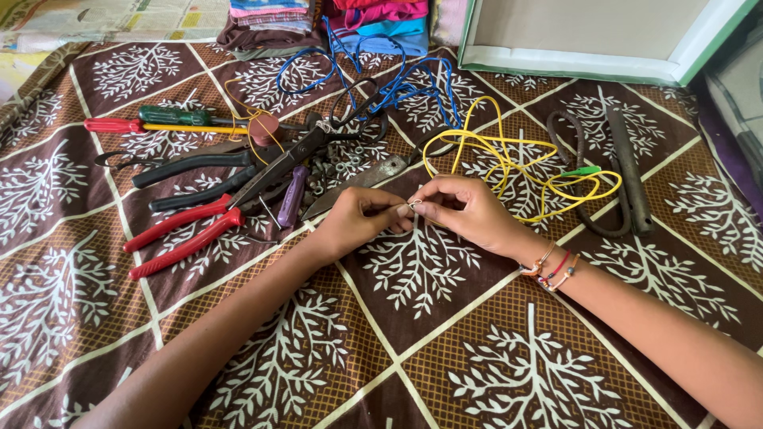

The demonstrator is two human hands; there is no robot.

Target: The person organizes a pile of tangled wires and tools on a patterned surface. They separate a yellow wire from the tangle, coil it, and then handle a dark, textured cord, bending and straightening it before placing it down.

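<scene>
Both forearms reach in from the bottom edge over a brown cloth [413, 349] printed with white trees. At their ends the left hand [358, 218] and right hand [469, 210] meet fingertip to fingertip, each pinching a small metal piece [414, 204] held just above the cloth; it is too small to tell what kind of part it is. Thread bracelets [552, 270] circle the right wrist. Just behind the right hand lies a tangle of yellow wire [509, 159], with a green clip [582, 171] on it. Blue wire [397, 83] loops further back, near folded clothes [334, 24]. Left of the hands sit red-handled pliers [179, 234], black scissors [302, 151], a purple-handled tool [292, 195], and screwdrivers [167, 121] with red and green handles. A scatter of nuts [338, 163] lies beside the scissors. Rusty metal tools [628, 167] rest at the right, below a white board [588, 36] with a green edge.
</scene>
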